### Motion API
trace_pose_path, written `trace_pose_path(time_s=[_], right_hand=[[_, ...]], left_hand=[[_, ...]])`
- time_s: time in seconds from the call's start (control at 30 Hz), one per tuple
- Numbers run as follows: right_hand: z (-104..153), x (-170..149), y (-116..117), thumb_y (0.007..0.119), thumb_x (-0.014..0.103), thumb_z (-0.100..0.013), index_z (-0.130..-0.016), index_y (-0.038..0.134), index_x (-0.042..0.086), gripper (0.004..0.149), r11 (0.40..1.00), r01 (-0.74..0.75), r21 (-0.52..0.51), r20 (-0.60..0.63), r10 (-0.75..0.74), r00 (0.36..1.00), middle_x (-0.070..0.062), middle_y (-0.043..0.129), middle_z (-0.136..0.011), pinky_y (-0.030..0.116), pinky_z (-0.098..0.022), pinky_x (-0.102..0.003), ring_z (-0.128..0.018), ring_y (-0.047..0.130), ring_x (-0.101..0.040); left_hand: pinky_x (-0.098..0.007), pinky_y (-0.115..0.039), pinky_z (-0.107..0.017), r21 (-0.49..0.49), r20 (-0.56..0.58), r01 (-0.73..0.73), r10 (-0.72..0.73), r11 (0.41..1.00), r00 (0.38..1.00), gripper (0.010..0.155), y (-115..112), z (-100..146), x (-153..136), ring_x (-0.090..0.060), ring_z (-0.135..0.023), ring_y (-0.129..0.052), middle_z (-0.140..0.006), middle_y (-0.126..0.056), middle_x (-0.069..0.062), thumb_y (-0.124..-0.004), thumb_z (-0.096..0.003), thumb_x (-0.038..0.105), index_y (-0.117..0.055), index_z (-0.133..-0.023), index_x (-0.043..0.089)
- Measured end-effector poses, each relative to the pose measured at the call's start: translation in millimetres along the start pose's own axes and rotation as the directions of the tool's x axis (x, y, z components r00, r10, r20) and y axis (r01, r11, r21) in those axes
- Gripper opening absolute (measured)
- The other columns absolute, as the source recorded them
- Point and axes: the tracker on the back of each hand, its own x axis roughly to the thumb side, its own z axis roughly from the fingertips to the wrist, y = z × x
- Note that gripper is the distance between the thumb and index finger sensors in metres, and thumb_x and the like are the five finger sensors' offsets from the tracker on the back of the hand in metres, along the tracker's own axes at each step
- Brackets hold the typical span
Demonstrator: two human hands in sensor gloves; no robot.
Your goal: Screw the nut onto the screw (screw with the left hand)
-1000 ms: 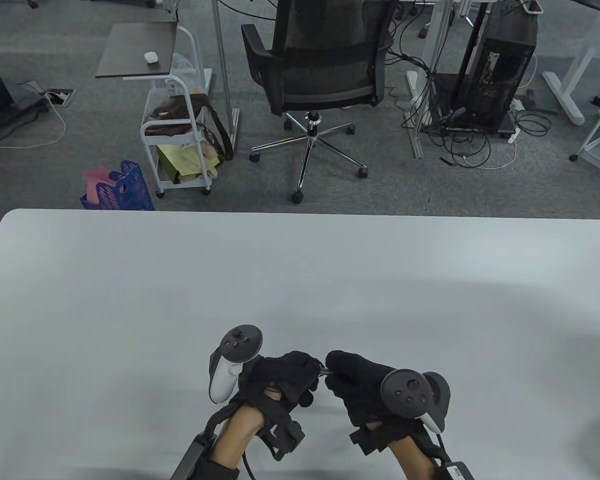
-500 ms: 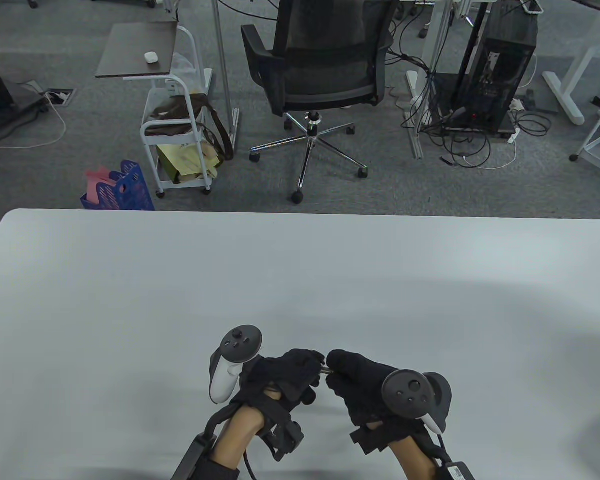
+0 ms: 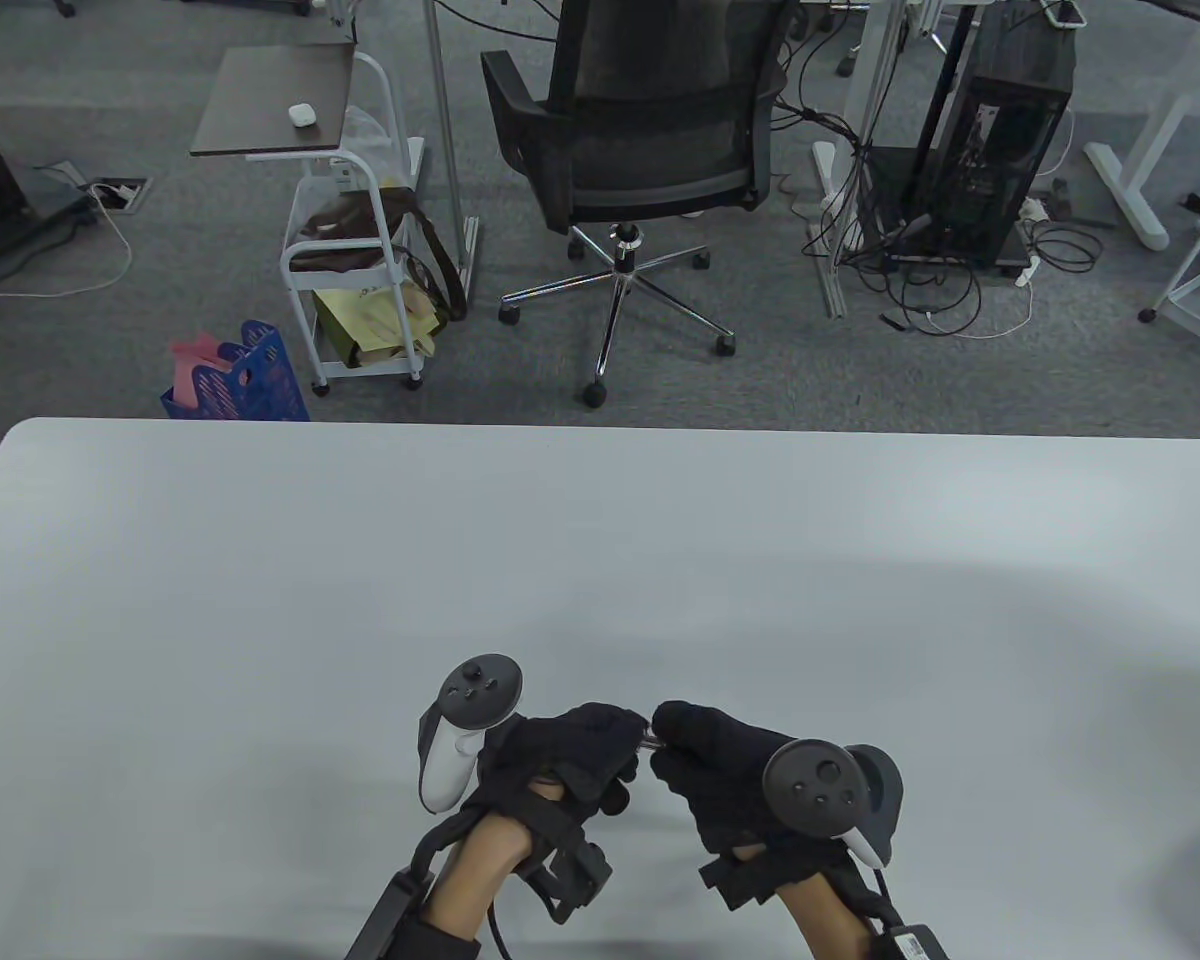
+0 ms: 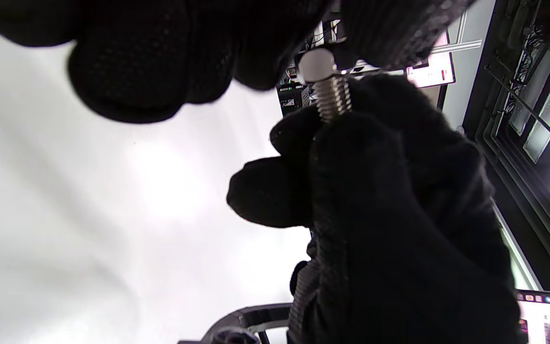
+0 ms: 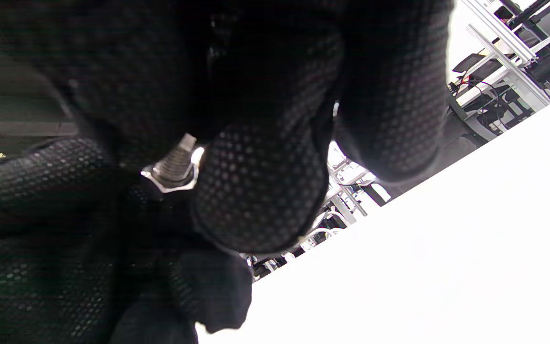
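Note:
Both hands meet low over the middle of the white table [image 3: 260, 600], near its front edge. My right hand [image 3: 666, 747] grips a short silver threaded screw [image 3: 648, 741] that points left. My left hand [image 3: 628, 735] pinches the nut at the screw's end. In the left wrist view the thread [image 4: 333, 98] rises out of the right hand's fingers [image 4: 375, 157] to a bright piece [image 4: 317, 67] among the left fingertips. In the right wrist view the hex nut [image 5: 169, 180] sits on the thread [image 5: 178, 157] against the left glove [image 5: 41, 181]. The screw's head is hidden.
A black office chair [image 3: 650, 130], a white cart [image 3: 350, 250] and a blue basket [image 3: 245, 375] stand on the floor beyond the table's far edge. A computer tower with cables [image 3: 990, 170] stands at the back right.
The left hand's fingertips shift slightly around the screw's end. Both hands stay in the same place.

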Motion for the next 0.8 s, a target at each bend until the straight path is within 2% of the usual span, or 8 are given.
trace_pose_path(time_s=[0.2,0.3,0.33,0.4,0.5,0.7,0.73,0.8], right_hand=[[0.0,-0.5,1.0,0.094,0.037,-0.03,-0.074,0.086,0.022,0.047,1.0,-0.002,0.013,-0.01,0.002,1.0,-0.001,0.104,-0.063,0.099,-0.038,-0.04,-0.03,0.117,-0.006],[0.0,0.6,-0.7,0.095,0.037,-0.03,-0.074,0.086,0.022,0.047,1.0,-0.01,0.001,-0.001,0.01,1.0,0.0,0.104,-0.063,0.099,-0.038,-0.04,-0.03,0.117,-0.006],[0.0,0.7,-0.6,0.095,0.037,-0.03,-0.074,0.086,0.022,0.047,1.0,-0.007,0.002,0.0,0.007,1.0,0.001,0.104,-0.063,0.099,-0.038,-0.04,-0.03,0.117,-0.006],[-0.1,0.7,1.0,0.095,0.037,-0.03,-0.074,0.086,0.022,0.047,1.0,-0.01,0.004,-0.005,0.01,1.0,0.0,0.104,-0.063,0.099,-0.038,-0.04,-0.03,0.117,-0.006],[0.1,0.4,2.5,0.094,0.038,-0.03,-0.075,0.086,0.022,0.048,0.999,-0.027,0.022,-0.002,0.027,1.0,0.0,0.104,-0.063,0.098,-0.038,-0.04,-0.03,0.117,-0.006],[-0.4,2.4,2.6,0.095,0.037,-0.03,-0.073,0.086,0.022,0.047,0.999,-0.024,0.031,0.003,0.024,1.0,-0.001,0.103,-0.064,0.098,-0.038,-0.041,-0.03,0.116,-0.006],[-0.5,2.3,2.7,0.095,0.037,-0.03,-0.073,0.086,0.022,0.047,0.999,-0.026,0.034,0.006,0.026,1.0,-0.001,0.103,-0.064,0.098,-0.038,-0.041,-0.03,0.116,-0.006],[-0.3,2.4,3.2,0.095,0.037,-0.03,-0.073,0.086,0.022,0.047,0.999,-0.025,0.035,0.006,0.024,1.0,-0.001,0.103,-0.064,0.098,-0.038,-0.041,-0.03,0.116,-0.006]], left_hand=[[-0.059,-0.071,-0.042,-0.039,0.01,0.013,-0.013,0.999,1.0,0.055,-1.2,-0.3,3.6,-0.043,-0.049,-0.092,-0.079,-0.083,-0.028,-0.074,-0.0443,0.035,-0.073,-0.089,0.003],[-0.059,-0.07,-0.044,-0.041,-0.013,-0.001,0.0,0.999,1.0,0.068,-1.8,0.4,-1.2,-0.044,-0.052,-0.091,-0.085,-0.078,-0.029,-0.071,-0.0452,0.044,-0.064,-0.099,0.003],[-0.06,-0.07,-0.043,-0.012,-0.02,-0.001,0.001,1.0,1.0,0.069,-1.7,0.4,-2.3,-0.045,-0.051,-0.091,-0.084,-0.079,-0.031,-0.071,-0.0446,0.046,-0.066,-0.098,0.002],[-0.06,-0.072,-0.04,0.006,-0.016,0.017,-0.017,1.0,1.0,0.061,-1.2,-1.1,-1.3,-0.047,-0.045,-0.094,-0.076,-0.087,-0.031,-0.072,-0.0438,0.044,-0.081,-0.087,0.001],[-0.06,-0.072,-0.038,0.004,-0.02,0.036,-0.036,0.999,0.999,0.056,-1.6,-0.7,0.8,-0.046,-0.043,-0.094,-0.073,-0.089,-0.03,-0.074,-0.0437,0.039,-0.082,-0.084,0.0],[-0.059,-0.071,-0.043,-0.051,-0.016,0.01,-0.011,0.999,1.0,0.06,-1.2,-0.2,0.3,-0.044,-0.051,-0.091,-0.083,-0.08,-0.029,-0.073,-0.0449,0.038,-0.07,-0.093,0.003],[-0.059,-0.07,-0.044,-0.037,-0.021,-0.002,0.001,0.999,1.0,0.068,-0.7,0.9,-1.1,-0.044,-0.052,-0.091,-0.085,-0.078,-0.029,-0.071,-0.0448,0.043,-0.064,-0.099,0.003],[-0.06,-0.071,-0.042,0.022,-0.024,0.009,-0.009,1.0,1.0,0.069,0.7,1.1,-2.1,-0.046,-0.049,-0.092,-0.082,-0.082,-0.032,-0.071,-0.0437,0.047,-0.071,-0.096,0.002]])
